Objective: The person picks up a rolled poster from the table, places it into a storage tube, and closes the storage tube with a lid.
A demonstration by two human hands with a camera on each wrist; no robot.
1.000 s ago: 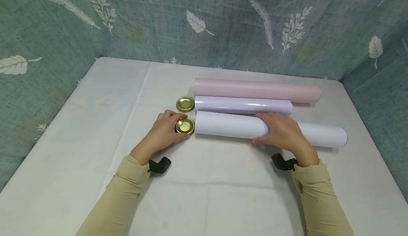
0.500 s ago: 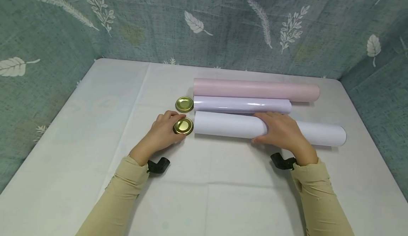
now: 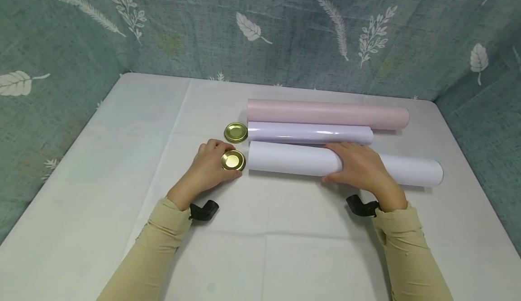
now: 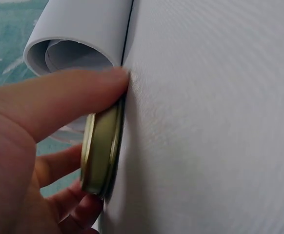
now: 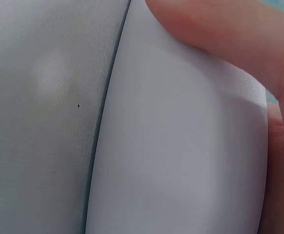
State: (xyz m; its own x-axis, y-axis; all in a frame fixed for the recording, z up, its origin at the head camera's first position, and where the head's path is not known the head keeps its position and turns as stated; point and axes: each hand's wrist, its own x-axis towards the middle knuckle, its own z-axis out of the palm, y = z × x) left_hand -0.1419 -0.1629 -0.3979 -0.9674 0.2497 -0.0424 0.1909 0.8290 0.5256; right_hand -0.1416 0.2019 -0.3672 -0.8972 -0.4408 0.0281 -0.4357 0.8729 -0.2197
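Note:
A round gold jar lid (image 3: 234, 160) is held between the thumb and fingers of my left hand (image 3: 208, 163). It sits by the near left end of a thick white paper roll (image 3: 285, 158), with a small gap between them. In the left wrist view, the lid (image 4: 102, 151) shows its rim edge-on, close to the white cloth. My right hand (image 3: 360, 167) grips the white roll around its middle, thumb on the near side. The right wrist view shows the roll's smooth surface (image 5: 176, 136) under the thumb; the other fingers are mostly hidden.
Behind the white roll lie a shorter glossy lilac roll (image 3: 309, 133) and a pink roll (image 3: 325, 114), left ends roughly lined up. A second gold lid (image 3: 235, 132) lies at the lilac roll's left end. The white-covered table (image 3: 268, 246) meets green leaf-patterned cloth behind.
The held lid has shifted slightly left, widening its gap from the white roll's end. My right hand and the rolls look unmoved.

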